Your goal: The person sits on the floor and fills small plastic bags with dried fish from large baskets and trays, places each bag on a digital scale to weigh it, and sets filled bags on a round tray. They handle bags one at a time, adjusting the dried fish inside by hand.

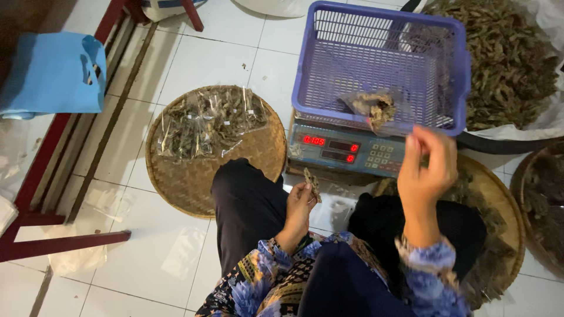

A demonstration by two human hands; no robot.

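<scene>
Two hands are up in front of me. My left hand point(299, 202) pinches a small dried brown piece point(312, 183) between thumb and fingertips, just above my knee. My right hand point(427, 165) is raised near the front edge of the purple basket point(329, 53), fingers curled loosely together; I cannot tell whether anything sits between them. Inside the basket lies a clear bag of dried pieces point(375, 107), and the basket rests on a digital scale point(346, 149) with its red digits lit.

To add a piece cleanly, I judge it best to lift it over the basket's rim and drop it straight into the bag's mouth, without leaning on the basket and disturbing the reading.

A round woven tray point(194, 176) to my left carries a pile of filled clear bags point(205, 120). A big sack of dried stock point(499, 64) stands beyond the basket. My raised right hand partly hides the scale's keypad.
</scene>
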